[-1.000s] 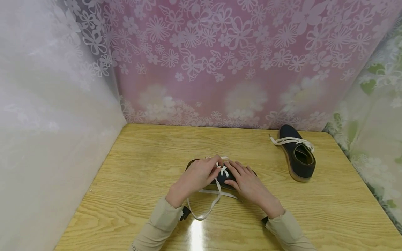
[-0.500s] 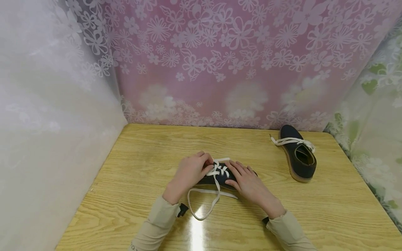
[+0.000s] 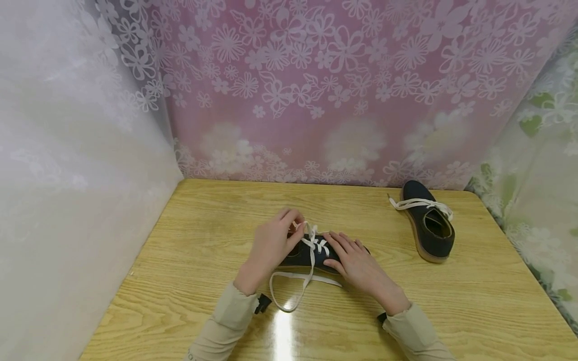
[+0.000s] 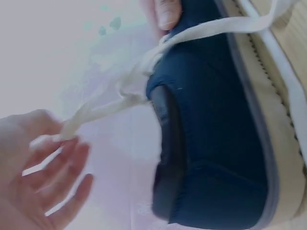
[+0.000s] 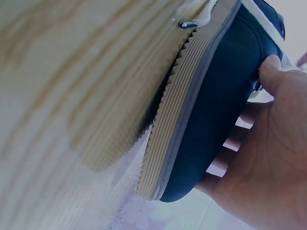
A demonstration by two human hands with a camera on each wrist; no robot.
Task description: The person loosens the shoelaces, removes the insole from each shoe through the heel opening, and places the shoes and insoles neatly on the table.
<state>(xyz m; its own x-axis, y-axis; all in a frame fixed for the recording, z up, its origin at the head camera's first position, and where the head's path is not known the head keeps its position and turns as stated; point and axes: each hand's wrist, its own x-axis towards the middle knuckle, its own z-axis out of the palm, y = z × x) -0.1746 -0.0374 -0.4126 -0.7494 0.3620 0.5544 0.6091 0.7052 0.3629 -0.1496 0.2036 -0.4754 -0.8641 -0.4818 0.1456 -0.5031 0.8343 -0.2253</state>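
Note:
A navy lace-up shoe (image 3: 295, 259) with a pale ribbed sole lies on the wooden table, its toe to the right in the head view. My left hand (image 3: 270, 243) pinches a white shoelace (image 4: 105, 110) between thumb and fingertips, above the shoe's opening. In the left wrist view that lace runs taut from the hand to the knot at the eyelets. My right hand (image 3: 361, 268) holds the front of the shoe, thumb (image 5: 271, 69) pressed on its upper and fingers across to the far side. The other lace end (image 3: 289, 307) hangs down the near side and loops on the table.
A matching navy shoe (image 3: 435, 248) stands at the table's back right, its white lace (image 3: 413, 202) trailing leftward. Flowered curtains (image 3: 316, 100) close off the back and both sides of the wooden table (image 3: 217, 205).
My left hand has moved left from the knot, then slightly up, drawing the far lace taut and uncovering the shoe's opening and lacing. The right hand has stayed on the toe.

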